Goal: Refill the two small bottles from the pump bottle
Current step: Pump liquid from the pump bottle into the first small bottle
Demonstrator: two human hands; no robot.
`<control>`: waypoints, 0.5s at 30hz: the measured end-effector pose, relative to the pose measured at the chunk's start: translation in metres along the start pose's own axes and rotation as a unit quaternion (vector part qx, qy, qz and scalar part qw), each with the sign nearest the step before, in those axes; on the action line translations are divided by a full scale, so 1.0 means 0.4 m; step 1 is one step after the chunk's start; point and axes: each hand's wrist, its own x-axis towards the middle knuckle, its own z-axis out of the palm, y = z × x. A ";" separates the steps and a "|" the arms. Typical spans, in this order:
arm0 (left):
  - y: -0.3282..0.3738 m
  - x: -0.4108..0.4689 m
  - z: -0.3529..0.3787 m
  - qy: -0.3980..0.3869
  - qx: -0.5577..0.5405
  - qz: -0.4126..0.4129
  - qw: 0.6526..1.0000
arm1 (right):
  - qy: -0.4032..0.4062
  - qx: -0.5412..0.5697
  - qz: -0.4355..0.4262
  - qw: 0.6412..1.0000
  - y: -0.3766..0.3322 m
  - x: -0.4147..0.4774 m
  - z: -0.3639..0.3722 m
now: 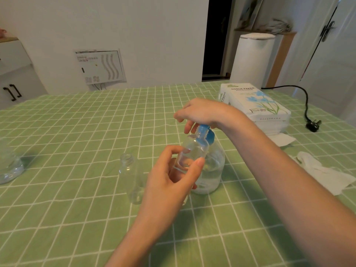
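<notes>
A clear pump bottle (212, 170) with a blue pump head (207, 132) stands on the green checked table. My right hand (200, 114) rests on top of the pump head, fingers curled down over it. My left hand (173, 176) grips a small clear bottle (192, 151), holding it tilted with its open neck just under the blue spout. A second small clear bottle (133, 174) stands uncapped on the table, to the left of my left hand.
A pack of tissue paper (256, 105) lies at the back right, with loose tissues (327, 174) beside my right forearm. A black power plug (313, 125) lies at the far right. A clear plastic container (9, 166) sits at the left edge.
</notes>
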 end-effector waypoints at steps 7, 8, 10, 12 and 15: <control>-0.009 -0.002 -0.001 0.010 0.008 -0.003 1.000 | -0.007 -0.008 0.011 1.000 0.012 0.002 0.020; -0.010 -0.002 -0.001 0.012 0.008 -0.003 1.000 | -0.006 -0.012 0.010 1.000 0.012 0.003 0.020; -0.007 -0.002 -0.001 0.011 0.008 -0.002 1.000 | 0.000 -0.018 0.003 1.000 0.011 0.006 0.016; -0.002 -0.003 0.000 0.004 0.007 0.000 1.000 | 0.011 -0.016 -0.009 1.000 0.009 0.009 0.005; 0.003 -0.003 0.001 0.002 -0.003 -0.002 1.000 | 0.025 -0.014 -0.017 0.999 0.004 0.009 -0.008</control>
